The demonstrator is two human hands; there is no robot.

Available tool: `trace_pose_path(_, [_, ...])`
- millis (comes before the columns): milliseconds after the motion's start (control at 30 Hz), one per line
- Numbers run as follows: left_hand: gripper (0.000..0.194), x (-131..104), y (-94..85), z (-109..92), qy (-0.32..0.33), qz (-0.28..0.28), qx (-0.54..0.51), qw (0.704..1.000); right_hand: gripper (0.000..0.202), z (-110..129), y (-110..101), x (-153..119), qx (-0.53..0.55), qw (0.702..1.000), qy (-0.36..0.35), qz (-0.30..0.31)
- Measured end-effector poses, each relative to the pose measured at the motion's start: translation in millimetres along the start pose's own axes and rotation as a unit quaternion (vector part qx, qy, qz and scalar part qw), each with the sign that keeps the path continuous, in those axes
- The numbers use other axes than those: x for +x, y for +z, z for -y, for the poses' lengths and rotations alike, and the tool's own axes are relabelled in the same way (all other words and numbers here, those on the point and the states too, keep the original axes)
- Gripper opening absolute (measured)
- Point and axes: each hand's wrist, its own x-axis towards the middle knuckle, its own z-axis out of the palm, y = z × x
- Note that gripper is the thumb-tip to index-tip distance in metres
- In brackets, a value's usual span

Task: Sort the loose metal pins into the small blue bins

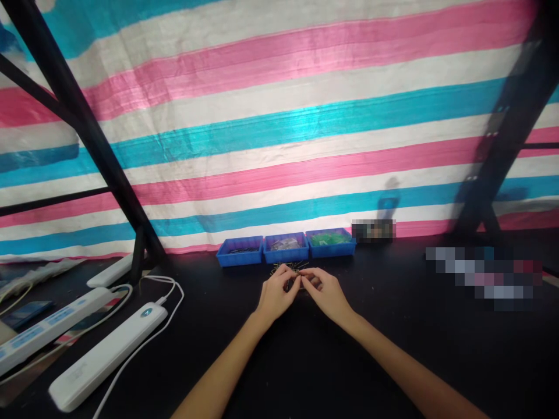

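Note:
My left hand point(276, 293) and my right hand point(325, 293) meet over the black table, fingertips pinched close together. Whatever they hold between them is too small to make out. Just behind and partly under the fingers lies a loose pile of thin, brass-coloured pieces point(302, 265), perhaps screws or pins. Beyond it stand three blue trays in a row. Dark thin pieces lie in the left tray point(240, 260), clear pieces in the middle tray point(286, 255), and green pieces in the right tray point(332, 251).
To the left are a white oblong device point(109, 355) with a cable and a white power strip point(56, 326). Black metal posts point(100, 151) rise at both sides before a striped sheet point(279, 128). Blurred-out items lie at the right.

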Motion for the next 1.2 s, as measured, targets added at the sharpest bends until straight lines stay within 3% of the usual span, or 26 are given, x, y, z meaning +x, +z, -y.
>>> trace_pose_path(467, [0.025,-0.2,0.4,-0.7,0.011,-0.016,-0.031,0.999,0.024,-2.2,1.5,0.5,-0.021,1.0,0.01,0.001])
trace_pose_path(800, [0.025,0.5,-1.9,-1.1,0.012,-0.012,-0.046,0.999,0.028,-5.8,4.4,1.7,0.064,0.997,0.029,0.03])
trace_pose_path(1200, [0.027,0.2,-1.4,-2.0,0.011,-0.009,-0.056,0.998,0.022,1.8,2.0,0.7,0.062,0.998,0.015,0.025])
